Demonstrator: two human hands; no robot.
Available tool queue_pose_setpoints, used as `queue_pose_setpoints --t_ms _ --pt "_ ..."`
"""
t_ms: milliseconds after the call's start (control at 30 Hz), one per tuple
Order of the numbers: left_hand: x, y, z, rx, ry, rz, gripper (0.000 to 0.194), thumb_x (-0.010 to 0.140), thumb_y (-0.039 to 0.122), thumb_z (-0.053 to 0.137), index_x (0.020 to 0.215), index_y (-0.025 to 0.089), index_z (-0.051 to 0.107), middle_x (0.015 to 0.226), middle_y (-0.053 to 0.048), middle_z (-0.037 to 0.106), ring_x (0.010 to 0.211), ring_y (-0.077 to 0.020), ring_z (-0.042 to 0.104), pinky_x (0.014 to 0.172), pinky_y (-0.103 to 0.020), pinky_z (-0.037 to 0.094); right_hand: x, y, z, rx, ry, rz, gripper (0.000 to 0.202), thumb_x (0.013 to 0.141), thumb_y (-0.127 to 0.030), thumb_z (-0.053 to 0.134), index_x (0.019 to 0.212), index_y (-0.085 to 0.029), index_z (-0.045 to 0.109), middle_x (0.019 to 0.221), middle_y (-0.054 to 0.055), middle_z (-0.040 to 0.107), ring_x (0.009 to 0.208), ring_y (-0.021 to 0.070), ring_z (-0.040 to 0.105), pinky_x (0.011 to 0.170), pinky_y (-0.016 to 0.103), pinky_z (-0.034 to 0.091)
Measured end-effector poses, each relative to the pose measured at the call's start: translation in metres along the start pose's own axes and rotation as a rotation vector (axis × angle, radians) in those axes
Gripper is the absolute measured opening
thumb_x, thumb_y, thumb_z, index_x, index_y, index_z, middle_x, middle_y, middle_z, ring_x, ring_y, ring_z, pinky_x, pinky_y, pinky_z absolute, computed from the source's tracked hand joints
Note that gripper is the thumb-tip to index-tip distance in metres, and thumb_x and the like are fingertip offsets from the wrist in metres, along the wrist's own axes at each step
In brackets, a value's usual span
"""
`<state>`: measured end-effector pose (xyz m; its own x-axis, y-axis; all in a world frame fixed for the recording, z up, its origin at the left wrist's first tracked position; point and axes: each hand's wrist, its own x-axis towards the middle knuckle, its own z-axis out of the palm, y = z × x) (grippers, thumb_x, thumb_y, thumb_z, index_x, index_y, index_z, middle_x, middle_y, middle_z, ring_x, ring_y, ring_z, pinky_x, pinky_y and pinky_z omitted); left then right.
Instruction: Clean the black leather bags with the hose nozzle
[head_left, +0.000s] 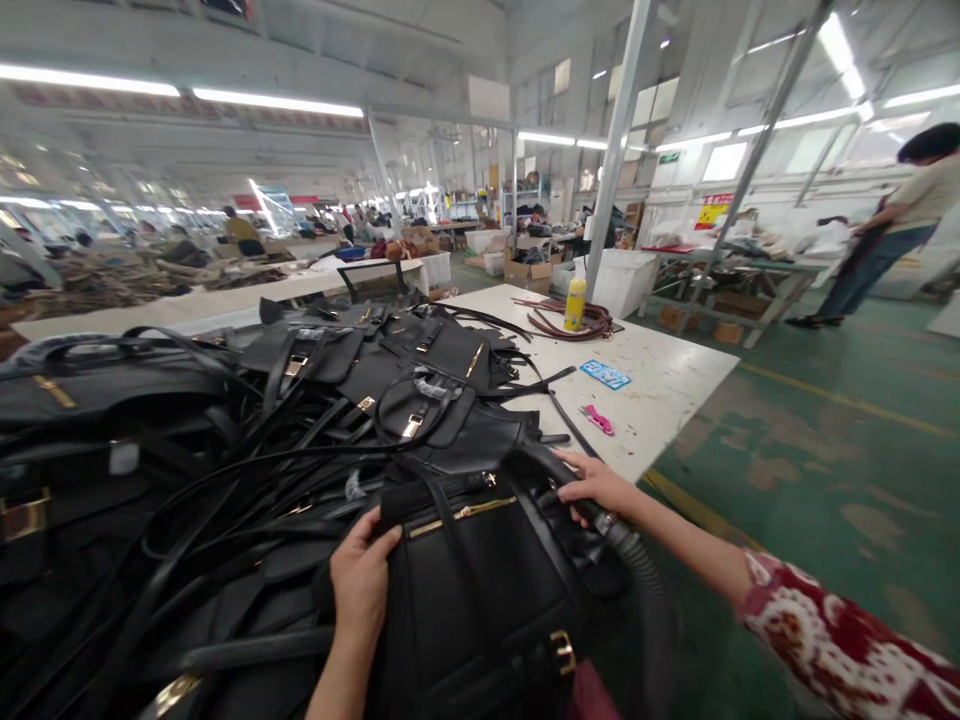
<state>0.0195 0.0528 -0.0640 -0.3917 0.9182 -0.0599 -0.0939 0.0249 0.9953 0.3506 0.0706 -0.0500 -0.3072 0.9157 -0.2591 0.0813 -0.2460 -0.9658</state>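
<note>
A black bag (480, 580) with a gold zipper and a gold buckle lies in front of me at the table edge. My left hand (361, 575) grips its upper left edge, thumb on top and the other fingers partly hidden behind it. My right hand (596, 490) is wrapped round the curved black handle of a ribbed hose (649, 590). The handle's front end reaches over the bag's upper right part, and the hose hangs down past its right side. Beyond both hands, more black bags (442, 410) with long straps and gold fittings are heaped together.
On the white table (667, 370) lie a pink cutter (598, 420), a blue-and-white card (605, 374) and coiled brown straps (559, 318) around a yellow bottle (575, 300). A metal post (611, 150) rises behind. A person (892, 220) stands far right.
</note>
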Motion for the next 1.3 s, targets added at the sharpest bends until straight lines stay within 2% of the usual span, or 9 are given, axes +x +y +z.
queue_pose_setpoints --t_ms 233,400,533,667,867,967,1067,1200,1300 --pt "0.043 0.022 0.002 0.053 0.035 0.132 0.044 0.051 0.021 0.067 0.095 0.019 0.063 0.085 0.0 0.067 0.074 -0.0156 0.061 0.079 -0.032 0.048 -0.06 -0.011 0.007 -0.049 0.215 -0.162 0.079 0.066 -0.016 0.059 0.135 -0.028 0.022 0.061 -0.006 0.056 0.043 0.0115 0.052 0.041 0.023 0.046" --pt "0.072 0.033 -0.013 0.216 -0.02 0.106 0.041 0.045 0.019 0.066 0.086 0.017 0.064 0.078 0.001 0.067 0.069 -0.0151 0.061 0.08 -0.034 0.047 -0.134 0.001 0.0 -0.024 0.133 -0.037 0.083 0.063 -0.013 0.059 0.134 -0.03 0.021 0.074 -0.003 0.056 0.047 0.0123 0.054 0.039 0.023 0.046" --pt "0.078 0.03 -0.014 0.269 -0.06 0.114 0.039 0.044 0.019 0.065 0.083 0.016 0.064 0.075 -0.001 0.068 0.07 -0.0173 0.061 0.078 -0.034 0.048 -0.175 0.02 0.019 -0.032 0.041 0.126 0.088 0.055 -0.004 0.058 0.132 -0.033 0.028 0.078 -0.002 0.057 0.052 0.0127 0.054 0.038 0.019 0.044" --pt "0.079 0.025 -0.014 0.352 -0.103 0.139 0.038 0.048 0.021 0.062 0.086 0.015 0.063 0.076 -0.002 0.068 0.072 -0.018 0.061 0.076 -0.034 0.048 -0.174 0.023 0.053 0.026 -0.131 0.111 0.078 0.053 -0.002 0.058 0.125 -0.028 0.044 0.094 -0.002 0.061 0.077 0.0169 0.056 0.056 0.018 0.043" --pt "0.073 0.036 -0.019 0.603 -0.099 0.232 0.037 0.056 0.016 0.053 0.092 0.013 0.061 0.079 -0.007 0.064 0.084 -0.0247 0.059 0.082 -0.04 0.044 -0.129 0.017 0.077 0.125 -0.195 0.062 0.081 0.051 0.0 0.057 0.126 -0.025 0.042 0.092 -0.003 0.062 0.056 0.0067 0.049 0.044 0.012 0.033" --pt "0.062 0.058 -0.001 0.807 -0.042 0.407 0.049 0.061 0.011 0.048 0.11 0.01 0.053 0.107 -0.016 0.054 0.108 -0.0329 0.044 0.094 -0.048 0.03 -0.114 0.013 0.079 0.167 -0.247 0.048 0.08 0.051 0.0 0.058 0.126 -0.024 0.041 0.094 -0.002 0.063 0.052 0.0052 0.047 0.042 0.011 0.032" --pt "0.054 0.072 0.038 0.949 -0.222 0.613 0.05 0.071 0.012 0.042 0.121 0.013 0.043 0.124 -0.012 0.043 0.118 -0.0247 0.035 0.101 -0.036 0.024 -0.108 0.016 0.081 0.174 -0.26 0.052 0.082 0.05 -0.001 0.06 0.126 -0.023 0.041 0.093 -0.001 0.063 0.059 0.0088 0.052 0.046 0.013 0.037" --pt "0.058 0.056 0.095 1.098 -0.563 0.631 0.027 0.072 0.026 0.05 0.096 0.02 0.061 0.098 -0.005 0.06 0.095 -0.0179 0.054 0.086 -0.028 0.038 -0.107 0.023 0.087 0.169 -0.197 -0.005 0.079 0.053 -0.009 0.07 0.126 -0.025 0.043 0.103 0.0 0.06 0.087 0.0188 0.056 0.071 0.024 0.044" --pt "0.064 0.038 0.115 1.228 -0.653 0.584 0.028 0.064 0.039 0.059 0.083 0.019 0.065 0.082 -0.006 0.062 0.078 -0.0204 0.059 0.07 -0.029 0.044 -0.106 0.028 0.091 0.189 -0.199 -0.053 0.076 0.057 -0.016 0.073 0.126 -0.029 0.042 0.106 -0.001 0.06 0.092 0.0197 0.056 0.083 0.029 0.041"
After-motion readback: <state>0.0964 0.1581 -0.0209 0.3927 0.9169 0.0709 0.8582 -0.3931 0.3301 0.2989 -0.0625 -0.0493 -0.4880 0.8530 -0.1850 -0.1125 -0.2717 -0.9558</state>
